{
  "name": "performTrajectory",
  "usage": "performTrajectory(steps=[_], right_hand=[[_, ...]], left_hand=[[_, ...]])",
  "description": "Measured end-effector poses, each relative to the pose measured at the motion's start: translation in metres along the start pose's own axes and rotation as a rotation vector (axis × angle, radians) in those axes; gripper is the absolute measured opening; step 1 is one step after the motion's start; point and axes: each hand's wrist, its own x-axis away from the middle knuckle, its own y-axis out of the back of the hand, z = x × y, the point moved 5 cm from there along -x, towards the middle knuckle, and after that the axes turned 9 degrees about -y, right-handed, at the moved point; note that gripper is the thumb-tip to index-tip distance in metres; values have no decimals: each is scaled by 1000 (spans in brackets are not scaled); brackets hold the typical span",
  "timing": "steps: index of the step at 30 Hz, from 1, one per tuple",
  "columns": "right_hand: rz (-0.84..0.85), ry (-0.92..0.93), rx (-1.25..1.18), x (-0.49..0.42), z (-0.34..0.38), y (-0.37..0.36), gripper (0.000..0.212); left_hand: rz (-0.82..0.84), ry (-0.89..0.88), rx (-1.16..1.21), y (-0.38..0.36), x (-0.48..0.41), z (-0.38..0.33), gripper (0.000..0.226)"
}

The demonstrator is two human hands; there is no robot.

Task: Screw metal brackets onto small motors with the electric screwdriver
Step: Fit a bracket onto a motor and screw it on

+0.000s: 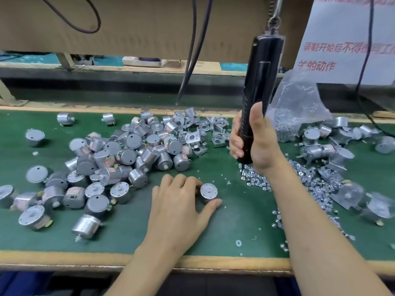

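My left hand pinches one small silver motor that stands on the green mat, fingers behind it and thumb in front. My right hand grips the black electric screwdriver upright above the mat; the tool hangs from a spring hook. Its tip is hidden behind my hand. A heap of loose motors lies to the left. Bent metal brackets lie behind the middle of the mat. Small shiny screws are scattered under my right wrist.
A clear plastic bag of metal parts leans at the back right. Motors with brackets on them lie at the right. Cables hang from above. A paper notice hangs top right. The wooden bench edge runs along the front.
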Motion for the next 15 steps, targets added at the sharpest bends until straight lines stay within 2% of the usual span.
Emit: performTrajectory(steps=[5,15], right_hand=[[9,-21,17,-1,-4,-2,89],[-23,-32,44,1,-9,0,84]], left_hand=[[22,12,27,0,1,-1,52],[49,-3,68,4,4,-4,46]])
